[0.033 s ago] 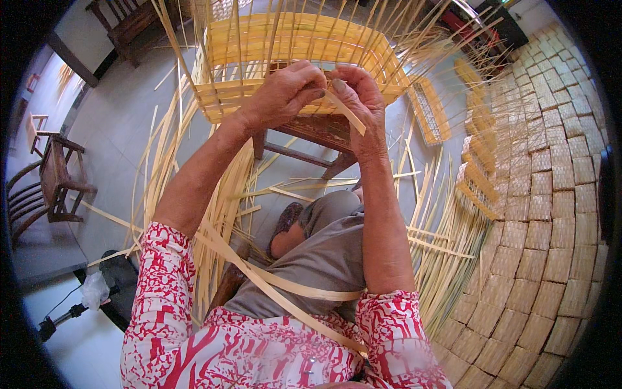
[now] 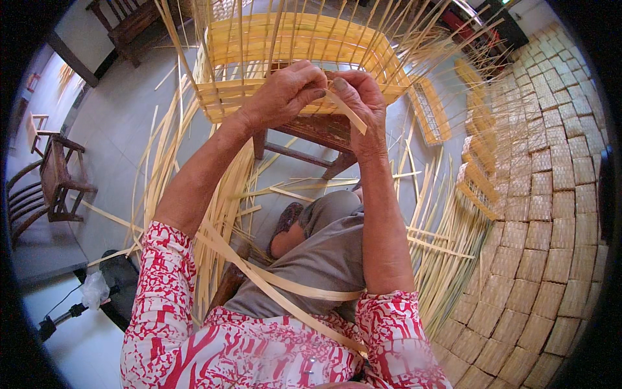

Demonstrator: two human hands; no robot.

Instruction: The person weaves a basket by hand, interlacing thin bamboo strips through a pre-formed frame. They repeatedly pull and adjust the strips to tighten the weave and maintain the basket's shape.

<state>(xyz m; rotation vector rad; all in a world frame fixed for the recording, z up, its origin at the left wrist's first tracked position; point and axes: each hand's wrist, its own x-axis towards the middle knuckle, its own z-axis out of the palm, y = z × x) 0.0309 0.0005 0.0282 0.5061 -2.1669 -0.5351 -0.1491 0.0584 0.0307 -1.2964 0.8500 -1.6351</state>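
Note:
In front of me a partly woven bamboo basket (image 2: 291,40) of pale yellow strips rests on a dark wooden stool (image 2: 317,129), its thin uprights standing above the walls. My left hand (image 2: 285,94) is closed in a pinch at the basket's near wall. Right beside it, my right hand (image 2: 361,97) is closed too, thumb against forefinger. A flat bamboo strip (image 2: 348,113) runs between them, its short free end pointing down across the right palm. The fingertips partly hide where the strip meets the wall.
Long loose bamboo strips (image 2: 223,188) lie at my left, and two cross my lap. More strips (image 2: 447,240) are at my right, near smaller woven frames (image 2: 427,113). Stacked woven pieces (image 2: 541,194) line the right side. A wooden chair (image 2: 61,178) stands far left.

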